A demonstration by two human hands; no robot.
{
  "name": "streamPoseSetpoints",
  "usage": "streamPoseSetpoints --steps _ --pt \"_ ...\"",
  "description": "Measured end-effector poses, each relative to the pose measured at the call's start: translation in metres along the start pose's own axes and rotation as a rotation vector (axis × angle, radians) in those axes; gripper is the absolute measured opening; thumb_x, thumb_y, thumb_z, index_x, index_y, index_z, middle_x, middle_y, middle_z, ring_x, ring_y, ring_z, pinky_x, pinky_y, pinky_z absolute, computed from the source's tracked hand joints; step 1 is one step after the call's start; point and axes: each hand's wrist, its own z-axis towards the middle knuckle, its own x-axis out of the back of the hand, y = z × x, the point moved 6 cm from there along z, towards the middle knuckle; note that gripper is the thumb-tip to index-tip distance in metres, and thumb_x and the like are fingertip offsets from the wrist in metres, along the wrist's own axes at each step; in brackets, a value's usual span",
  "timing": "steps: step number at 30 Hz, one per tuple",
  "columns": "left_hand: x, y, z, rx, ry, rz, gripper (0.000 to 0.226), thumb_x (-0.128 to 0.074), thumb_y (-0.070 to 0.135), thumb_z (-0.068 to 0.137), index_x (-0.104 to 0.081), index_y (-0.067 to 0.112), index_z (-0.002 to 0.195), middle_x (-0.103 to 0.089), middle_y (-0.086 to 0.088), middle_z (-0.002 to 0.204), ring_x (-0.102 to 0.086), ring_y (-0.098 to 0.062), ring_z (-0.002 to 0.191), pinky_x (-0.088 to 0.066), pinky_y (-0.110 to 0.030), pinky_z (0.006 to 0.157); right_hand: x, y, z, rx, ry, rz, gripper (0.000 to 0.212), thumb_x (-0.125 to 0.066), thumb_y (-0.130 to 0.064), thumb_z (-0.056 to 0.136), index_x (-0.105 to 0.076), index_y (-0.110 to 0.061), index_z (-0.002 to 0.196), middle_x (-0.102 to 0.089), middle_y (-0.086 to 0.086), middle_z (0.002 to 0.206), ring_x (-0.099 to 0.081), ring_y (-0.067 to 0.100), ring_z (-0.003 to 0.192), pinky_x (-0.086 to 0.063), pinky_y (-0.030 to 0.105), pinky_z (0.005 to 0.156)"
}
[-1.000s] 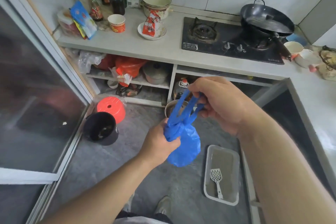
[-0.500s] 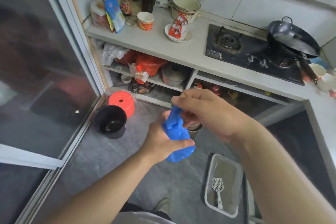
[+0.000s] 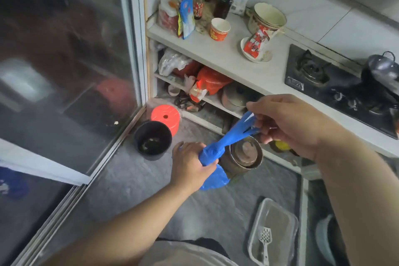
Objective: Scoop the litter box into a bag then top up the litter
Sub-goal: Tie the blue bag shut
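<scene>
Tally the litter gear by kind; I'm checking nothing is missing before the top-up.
Blue bag, gripped by both hands (left, right): 1
Litter tray: 1
White scoop in the tray: 1
Litter refill: 0 visible
Total: 3

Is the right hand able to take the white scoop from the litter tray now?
Probably not yet: the right hand is pulling the blue bag with the left hand. The scoop lies uncovered in the tray.

The scoop (image 3: 265,238) lies in the litter box (image 3: 254,231) on the floor (image 3: 133,181), right of the bin (image 3: 152,139).
</scene>
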Motion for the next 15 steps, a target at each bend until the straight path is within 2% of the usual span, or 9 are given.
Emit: streamPoseSetpoints --steps 2,4,7,11,13,15 --pt "0.008 -0.016 0.009 -0.016 -0.004 0.078 0.017 -0.074 0.024 0.061 -0.059 0.020 0.066 -0.062 0.007 0.060 -0.060 -0.021 0.064 -0.044 -0.040 0.077 -0.010 -0.005 0.014 0.003 -0.019 -0.032 0.041 -0.065 -0.020 0.094 -0.057 -0.014 0.054 -0.051 0.013 0.064 -0.043 0.026 0.061 -0.042 0.035 0.054" --pt "0.015 -0.034 0.020 -0.032 -0.014 0.174 0.014 -0.070 0.020 0.061 -0.057 0.019 0.063 -0.059 0.004 0.056 -0.059 -0.027 0.060 -0.045 -0.042 0.072 -0.024 -0.010 0.028 0.000 -0.038 -0.060 0.046 -0.064 -0.017 0.094 -0.055 -0.017 0.049 -0.049 0.011 0.060 -0.041 0.024 0.057 -0.041 0.035 0.053" --pt "0.021 -0.058 0.036 0.029 -0.036 0.208 0.016 -0.070 0.024 0.066 -0.055 0.019 0.064 -0.059 0.002 0.057 -0.060 -0.030 0.061 -0.044 -0.040 0.071 -0.039 -0.014 0.054 -0.007 -0.055 -0.064 0.039 -0.064 -0.016 0.093 -0.056 -0.012 0.055 -0.050 0.012 0.062 -0.042 0.022 0.054 -0.044 0.032 0.051" --pt "0.030 -0.074 0.050 0.157 0.048 0.155 0.036 -0.079 0.048 0.069 -0.061 0.017 0.072 -0.063 0.006 0.065 -0.061 -0.023 0.067 -0.046 -0.038 0.075 -0.040 -0.024 0.095 0.019 -0.109 -0.024 0.027 -0.066 -0.020 0.093 -0.065 0.005 0.081 -0.056 0.014 0.066 -0.049 0.023 0.057 -0.051 0.035 0.055" --pt "0.026 -0.084 0.059 0.181 0.053 0.156 0.034 -0.081 0.046 0.066 -0.061 0.020 0.075 -0.063 0.007 0.067 -0.062 -0.023 0.067 -0.046 -0.038 0.073 -0.041 -0.026 0.123 0.028 -0.123 -0.030 0.028 -0.067 -0.020 0.092 -0.065 0.005 0.079 -0.058 0.014 0.065 -0.050 0.025 0.057 -0.051 0.035 0.056" --pt "0.020 -0.094 0.074 0.212 0.043 0.185 0.027 -0.080 0.035 0.064 -0.057 0.022 0.072 -0.060 0.006 0.063 -0.061 -0.025 0.064 -0.044 -0.036 0.069 -0.041 -0.027 0.156 0.059 -0.090 -0.067 0.030 -0.066 -0.020 0.090 -0.065 -0.003 0.066 -0.058 0.011 0.059 -0.050 0.025 0.053 -0.049 0.036 0.056"
